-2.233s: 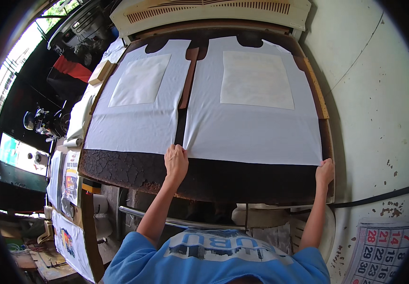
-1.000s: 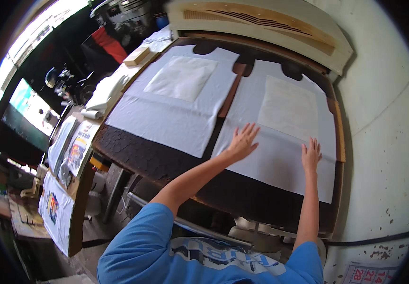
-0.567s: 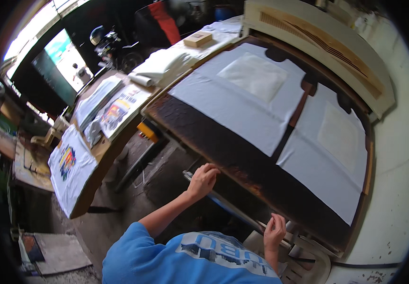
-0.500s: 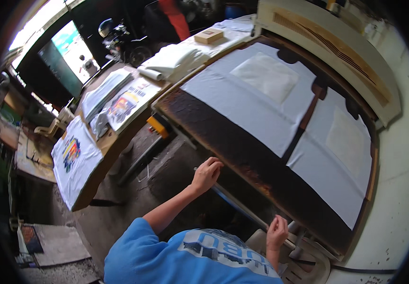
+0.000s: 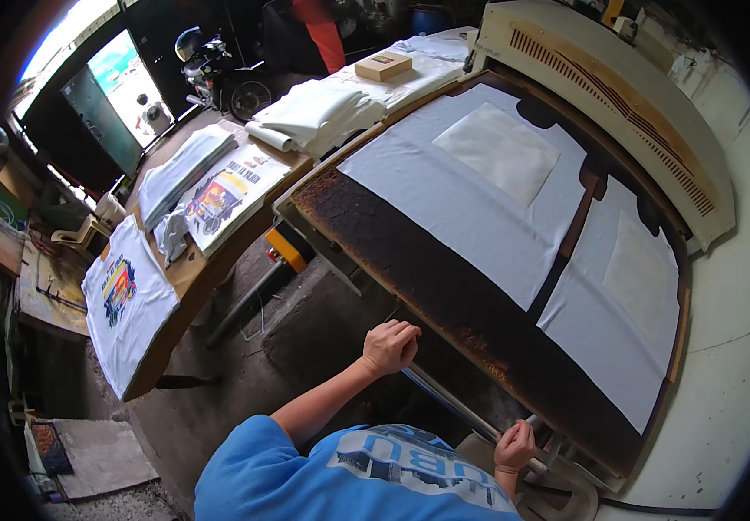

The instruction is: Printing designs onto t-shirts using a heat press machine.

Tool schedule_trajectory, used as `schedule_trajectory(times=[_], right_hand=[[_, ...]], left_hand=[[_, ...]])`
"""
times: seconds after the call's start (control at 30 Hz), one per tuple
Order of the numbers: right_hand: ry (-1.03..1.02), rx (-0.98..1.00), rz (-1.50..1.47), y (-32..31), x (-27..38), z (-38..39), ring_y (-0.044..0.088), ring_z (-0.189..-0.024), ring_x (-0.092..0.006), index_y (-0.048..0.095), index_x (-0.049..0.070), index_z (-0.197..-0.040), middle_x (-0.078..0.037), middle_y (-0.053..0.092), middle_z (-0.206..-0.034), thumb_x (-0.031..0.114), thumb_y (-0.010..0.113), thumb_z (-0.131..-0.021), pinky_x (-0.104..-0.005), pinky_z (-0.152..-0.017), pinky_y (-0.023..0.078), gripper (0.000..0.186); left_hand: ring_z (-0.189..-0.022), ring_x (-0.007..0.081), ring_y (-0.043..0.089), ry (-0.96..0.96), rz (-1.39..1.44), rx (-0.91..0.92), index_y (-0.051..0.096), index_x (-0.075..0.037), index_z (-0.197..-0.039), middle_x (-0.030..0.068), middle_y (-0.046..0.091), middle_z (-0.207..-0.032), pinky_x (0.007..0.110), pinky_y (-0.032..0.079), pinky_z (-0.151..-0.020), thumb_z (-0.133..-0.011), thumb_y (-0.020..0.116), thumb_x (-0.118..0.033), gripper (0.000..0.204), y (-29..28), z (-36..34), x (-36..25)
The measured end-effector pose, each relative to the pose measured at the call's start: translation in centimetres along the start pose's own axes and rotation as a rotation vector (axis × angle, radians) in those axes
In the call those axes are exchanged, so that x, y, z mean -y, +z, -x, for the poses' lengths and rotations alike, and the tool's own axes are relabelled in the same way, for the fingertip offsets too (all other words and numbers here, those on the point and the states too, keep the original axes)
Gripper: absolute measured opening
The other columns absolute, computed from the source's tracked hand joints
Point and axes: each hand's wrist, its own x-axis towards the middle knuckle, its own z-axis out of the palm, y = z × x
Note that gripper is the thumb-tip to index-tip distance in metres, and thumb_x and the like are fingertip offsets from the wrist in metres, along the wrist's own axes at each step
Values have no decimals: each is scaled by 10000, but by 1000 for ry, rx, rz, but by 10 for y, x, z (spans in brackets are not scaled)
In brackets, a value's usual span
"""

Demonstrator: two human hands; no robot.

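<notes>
Along the near edge of a wide flat press bed, my left hand is curled into a fist, its knuckles close to the edge. My right hand is closed too, further right, beside a metal bar that runs below the bed's front. Whatever either hand grips is hidden. Two white shirts lie flat on the dark, scorched bed: one on the left and one on the right. A pale square sheet rests on the left shirt, and another pale sheet on the right one.
A vented beige press housing rises behind the bed. To the left, a table holds printed white shirts, folded white cloth and a small box. A yellow-orange block sits at the bed's left corner. A motorcycle stands farther back.
The view has shifted slightly, so the bed and shirts sit a little lower. My left hand's fingers are more tightly curled. The shirts and sheets keep their places on the bed.
</notes>
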Motion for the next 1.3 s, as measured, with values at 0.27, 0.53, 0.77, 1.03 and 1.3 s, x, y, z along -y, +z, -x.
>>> schedule_trajectory(times=[0.27, 0.53, 0.77, 1.03, 1.3], right_hand=[[-48, -52, 19, 16, -17, -31, 531, -620, -337, 523, 9, -767, -149, 531, -674, 71, 442, -756, -397, -542, 420, 102], [-104, -168, 57, 30, -39, -95, 525, -620, -322, 516, 3, -756, -141, 507, -672, 42, 453, -732, -389, -523, 423, 78], [-106, -199, 32, 49, -66, -167, 536, -641, -334, 495, 23, -754, -146, 523, -703, 73, 458, -763, -399, -538, 436, 63], [-31, -129, -267, 67, -100, -258, 568, -639, -264, 589, 42, -886, -122, 588, -795, 162, 487, -848, -341, -553, 439, 163], [-164, -38, -389, 94, -49, -350, 568, -659, -230, 573, 14, -912, -113, 582, -818, 158, 490, -852, -313, -582, 445, 177]], left_hand=[[-526, 173, 505, 54, -4, -20, 537, -90, -696, 20, 519, -606, 280, 415, -467, -607, 557, -40, 104, 27, -30, 11], [-557, 190, 521, 62, -21, -26, 540, -97, -698, 20, 526, -615, 289, 416, -501, -642, 531, -31, 87, 68, -86, 18], [-632, 234, 553, 17, -32, -25, 535, -81, -722, 59, 548, -658, 330, 444, -558, -703, 536, -78, 20, 117, -148, 31], [-712, 214, 579, -131, 113, -121, 568, -56, -852, 72, 577, -805, 303, 468, -613, -749, 502, -6, 133, 121, -186, 47], [-778, 256, 588, -576, -58, -280, 602, -55, -800, 112, 603, -812, 328, 461, -688, -744, 517, -85, 106, 86, -148, 157]])
